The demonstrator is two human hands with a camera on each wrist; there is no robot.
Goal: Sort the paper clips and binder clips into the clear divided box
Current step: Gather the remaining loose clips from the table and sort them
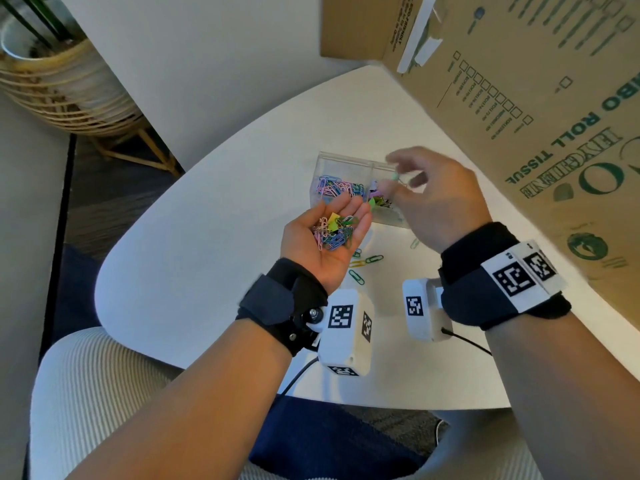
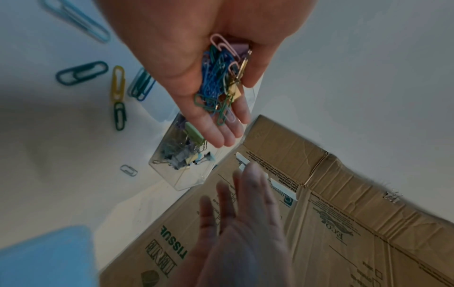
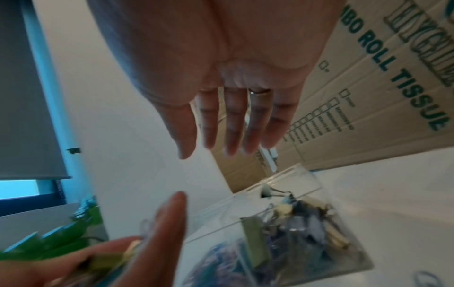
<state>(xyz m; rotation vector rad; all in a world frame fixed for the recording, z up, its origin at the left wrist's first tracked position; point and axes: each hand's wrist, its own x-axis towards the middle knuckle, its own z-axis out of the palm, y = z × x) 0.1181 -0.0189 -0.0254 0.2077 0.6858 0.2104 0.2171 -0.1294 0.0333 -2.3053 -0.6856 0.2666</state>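
My left hand is palm up just in front of the clear divided box, with straight fingers carrying a mixed pile of clips. In the left wrist view the pile is mostly blue, green and pink paper clips with a yellow binder clip. The box's left compartment holds paper clips and the right one binder clips. My right hand hovers over the right compartment, fingers spread straight and holding nothing. A blurred pale green clip shows under its fingertips.
Loose paper clips lie on the white table between my wrists and the box, and one pale clip lies under my right hand. A large cardboard carton stands close behind and to the right. A woven plant basket is off the table, far left.
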